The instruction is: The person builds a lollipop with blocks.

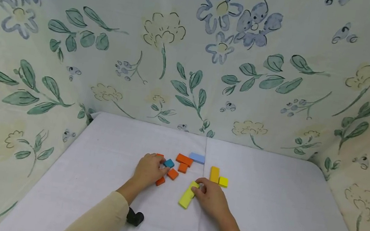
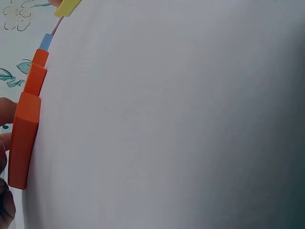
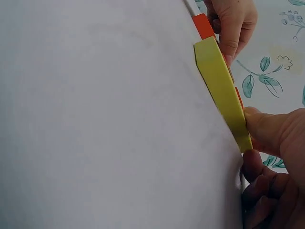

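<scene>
In the head view my left hand (image 1: 149, 171) has its thumb and fingers around a small teal block (image 1: 169, 163). Orange blocks lie close about it: one square piece (image 1: 173, 174) beside the thumb, another (image 1: 160, 181) partly under the hand, and a third mostly hidden behind the fingers. My right hand (image 1: 212, 198) pinches the upper end of a long yellow-green block (image 1: 188, 195) between thumb and fingers. The right wrist view shows that thumb against the side of the yellow-green block (image 3: 221, 90). A large orange block (image 2: 25, 138) stands by the left fingers in the left wrist view.
Beyond the hands lie a long orange block (image 1: 184, 160), a small orange block (image 1: 182, 168) and a light blue block (image 1: 197, 158). Right of them are a golden-yellow block (image 1: 214, 174) and a yellow square block (image 1: 223, 182). Flowered cloth (image 1: 126, 53) hangs behind the white table (image 1: 264, 204).
</scene>
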Demonstrator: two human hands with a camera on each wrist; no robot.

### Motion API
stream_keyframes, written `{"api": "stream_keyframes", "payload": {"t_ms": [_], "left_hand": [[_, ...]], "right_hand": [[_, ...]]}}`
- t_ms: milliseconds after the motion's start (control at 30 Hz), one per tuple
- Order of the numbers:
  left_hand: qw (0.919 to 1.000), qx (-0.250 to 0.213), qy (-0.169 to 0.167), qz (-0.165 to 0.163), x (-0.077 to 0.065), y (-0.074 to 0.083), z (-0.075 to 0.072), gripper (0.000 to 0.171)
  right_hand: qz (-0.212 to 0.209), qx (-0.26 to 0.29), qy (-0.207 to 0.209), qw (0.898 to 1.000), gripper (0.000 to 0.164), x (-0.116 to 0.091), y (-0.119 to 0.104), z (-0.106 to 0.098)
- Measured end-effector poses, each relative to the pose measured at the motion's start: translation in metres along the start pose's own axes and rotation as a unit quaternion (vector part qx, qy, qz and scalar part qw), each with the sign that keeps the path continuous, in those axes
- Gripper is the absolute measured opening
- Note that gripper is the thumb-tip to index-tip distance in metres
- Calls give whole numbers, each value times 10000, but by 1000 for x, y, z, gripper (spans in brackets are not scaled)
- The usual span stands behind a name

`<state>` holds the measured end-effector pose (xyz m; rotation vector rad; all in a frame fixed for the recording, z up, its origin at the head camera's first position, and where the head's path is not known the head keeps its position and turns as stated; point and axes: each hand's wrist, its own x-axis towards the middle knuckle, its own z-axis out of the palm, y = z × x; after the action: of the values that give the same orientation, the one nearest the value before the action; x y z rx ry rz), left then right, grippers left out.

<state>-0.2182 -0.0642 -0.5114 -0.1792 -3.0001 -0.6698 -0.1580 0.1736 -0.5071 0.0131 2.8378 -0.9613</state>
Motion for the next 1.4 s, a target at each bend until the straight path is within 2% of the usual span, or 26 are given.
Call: {"api": "stream_keyframes", "payload": {"t_ms": [167, 367, 600, 800, 933, 1100, 1233, 1400], "left_hand": [[9997, -225, 33, -76, -2, 2, -1, 37], [9989, -455, 15, -109, -7, 7, -2, 39], [9932, -1133, -76, -237, -24, 16, -1, 38], [9893, -1423, -296, 149, -43, 17, 3, 37], [9851, -1544, -567, 495, -49, 13, 9, 33], [9807, -1602, -682, 888, -47, 10, 14, 32], [9795, -1481, -801, 1110, -43, 8, 18, 34], [9801, -1360, -739, 1242, -37, 9, 20, 35]], "right_hand": [[-32, 27, -221, 9997, 29, 2, 2, 0], [10, -98, -237, 9997, 30, 2, 6, 1], [66, -62, -218, 9997, 29, 2, 9, 1], [47, -22, -162, 9999, 29, 1, 10, 1], [21, 7, -137, 9999, 29, 1, 11, 2], [-22, 59, -124, 9999, 29, -1, 14, 3], [-35, 187, -187, 9996, 34, -2, 15, 4], [26, 388, -234, 9990, 37, -3, 15, 4]]}}
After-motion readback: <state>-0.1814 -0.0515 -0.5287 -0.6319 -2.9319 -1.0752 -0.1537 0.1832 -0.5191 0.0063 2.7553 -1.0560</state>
